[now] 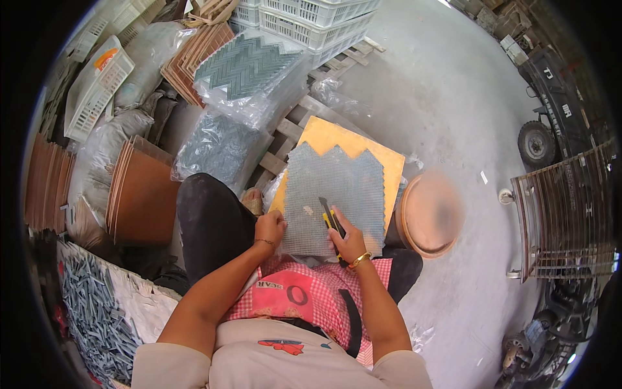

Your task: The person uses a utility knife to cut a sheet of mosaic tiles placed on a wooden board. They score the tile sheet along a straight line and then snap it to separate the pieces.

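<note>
On my lap lies a yellow board (382, 153), and on it a mosaic tile sheet (337, 175) turned mesh side up, with a zigzag far edge. My right hand (348, 240) grips a yellow and black utility knife (332, 222) above the sheet, its dark blade pointing away from me. At the sheet's left near edge, my left hand (271, 228) is closed with the fingers curled in; whatever they pinch is hidden. A small pale patch (308, 210) shows on the mesh left of the blade.
Plastic-wrapped stacks of green herringbone tile sheets (249, 67) stand ahead on a wooden pallet (285, 139). White crates (317, 29) rise behind. Brown boards (144, 194) lean at left, above a sack of loose tile strips (97, 318). A round terracotta-coloured lid (431, 214) sits by my right knee; a wheeled rack (564, 214) stands farther right.
</note>
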A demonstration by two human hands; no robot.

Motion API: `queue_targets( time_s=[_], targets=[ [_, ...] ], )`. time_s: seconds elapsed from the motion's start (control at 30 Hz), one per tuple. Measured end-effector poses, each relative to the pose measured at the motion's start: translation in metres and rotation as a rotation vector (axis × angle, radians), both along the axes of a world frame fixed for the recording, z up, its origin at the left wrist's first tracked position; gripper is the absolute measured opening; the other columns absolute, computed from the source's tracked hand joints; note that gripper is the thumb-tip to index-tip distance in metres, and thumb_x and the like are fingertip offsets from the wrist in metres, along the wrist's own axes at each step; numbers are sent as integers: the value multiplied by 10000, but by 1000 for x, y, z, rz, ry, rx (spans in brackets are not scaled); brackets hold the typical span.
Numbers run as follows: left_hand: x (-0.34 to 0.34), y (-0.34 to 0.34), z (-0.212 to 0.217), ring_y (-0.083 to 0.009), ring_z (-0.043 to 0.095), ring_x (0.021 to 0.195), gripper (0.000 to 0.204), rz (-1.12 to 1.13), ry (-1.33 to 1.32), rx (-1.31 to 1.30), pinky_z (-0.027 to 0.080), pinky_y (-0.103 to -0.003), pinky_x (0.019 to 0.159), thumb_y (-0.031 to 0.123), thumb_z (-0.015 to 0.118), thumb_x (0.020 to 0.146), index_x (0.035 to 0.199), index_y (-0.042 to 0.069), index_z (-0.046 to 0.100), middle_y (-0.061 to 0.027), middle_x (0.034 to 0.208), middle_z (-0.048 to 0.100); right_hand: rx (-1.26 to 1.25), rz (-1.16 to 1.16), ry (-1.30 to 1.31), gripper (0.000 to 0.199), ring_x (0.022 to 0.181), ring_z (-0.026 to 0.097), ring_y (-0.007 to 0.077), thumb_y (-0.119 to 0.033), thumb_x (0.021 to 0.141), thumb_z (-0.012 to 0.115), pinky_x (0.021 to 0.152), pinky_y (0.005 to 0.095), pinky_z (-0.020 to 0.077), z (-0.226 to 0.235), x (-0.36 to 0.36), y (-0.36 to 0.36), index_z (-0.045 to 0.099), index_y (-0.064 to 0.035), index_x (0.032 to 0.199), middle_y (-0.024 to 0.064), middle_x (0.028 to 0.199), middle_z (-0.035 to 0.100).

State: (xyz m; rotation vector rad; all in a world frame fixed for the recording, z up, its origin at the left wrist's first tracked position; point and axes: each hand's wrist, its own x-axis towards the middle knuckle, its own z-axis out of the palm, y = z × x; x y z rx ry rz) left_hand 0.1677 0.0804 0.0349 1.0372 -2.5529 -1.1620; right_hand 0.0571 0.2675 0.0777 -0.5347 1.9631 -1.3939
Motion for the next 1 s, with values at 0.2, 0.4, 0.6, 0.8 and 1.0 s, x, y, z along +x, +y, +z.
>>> queue_targets(
  time_s=[0.2, 0.4, 0.6, 0.8, 1.0],
  targets=[
    [-83, -26, -7, -350, 587, 710, 26, -92, 16, -115, 469, -414, 644, 62, 581, 705, 704, 47, 602, -173, 728, 595, 37, -124, 98, 574, 523, 589, 169, -105, 815, 538, 524, 298, 486, -4, -27, -15, 354, -168, 1355, 105, 666, 607],
    [-94, -34, -22, -338, 579, 724, 43, -75, 146, -176, 462, -402, 644, 64, 589, 690, 718, 62, 621, -160, 752, 584, 224, 149, 504, 574, 670, 595, 348, -148, 810, 535, 624, 418, 469, -14, -50, -45, 335, -161, 1348, 219, 791, 605],
    [-86, -27, -15, -330, 578, 706, 31, 12, 235, -139, 456, -399, 634, 62, 583, 691, 715, 52, 600, -147, 737, 589, 363, 380, 540, 591, 730, 569, 410, -137, 809, 522, 683, 466, 458, -15, -58, -77, 302, -184, 1356, 242, 799, 592],
    [-84, -25, -21, -332, 557, 684, 31, 19, 362, -91, 439, -398, 612, 38, 581, 701, 730, 44, 573, -141, 720, 559, 353, 381, 468, 552, 747, 573, 411, -132, 806, 514, 702, 451, 465, -22, -58, -77, 354, -173, 1333, 246, 844, 591],
    [-83, -24, -21, -331, 560, 690, 50, 31, 387, -49, 442, -386, 616, 8, 590, 697, 736, 34, 574, -142, 727, 565, 432, 312, 343, 531, 758, 576, 406, -124, 801, 520, 702, 434, 468, -8, -36, -73, 386, -153, 1313, 240, 857, 595]
  ],
)
